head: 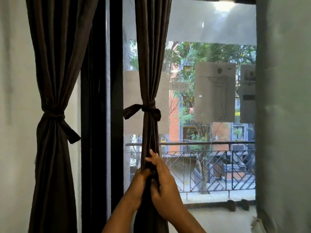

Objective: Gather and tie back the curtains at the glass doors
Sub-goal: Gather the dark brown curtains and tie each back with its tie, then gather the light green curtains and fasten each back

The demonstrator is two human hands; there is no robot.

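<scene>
Glass doors [210, 98] behind, both hands [154, 179] grip tied curtain [150, 73].

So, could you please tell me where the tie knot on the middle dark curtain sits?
Centre of the head view: the tie knot cinches the middle dark curtain, above both hands.

Two dark brown-grey curtains, both gathered and tied. Left curtain [55, 64]: hung beside the pale wall, cinched at mid-height by a matching fabric tie [55, 115], loose end drooping to the right. Middle curtain [151, 64]: hung against the glass door [210, 98], drawn into a narrow column, knotted with a matching tie [148, 109], one tail jutting left. Lower part of this column gripped from both sides below the knot.
</scene>
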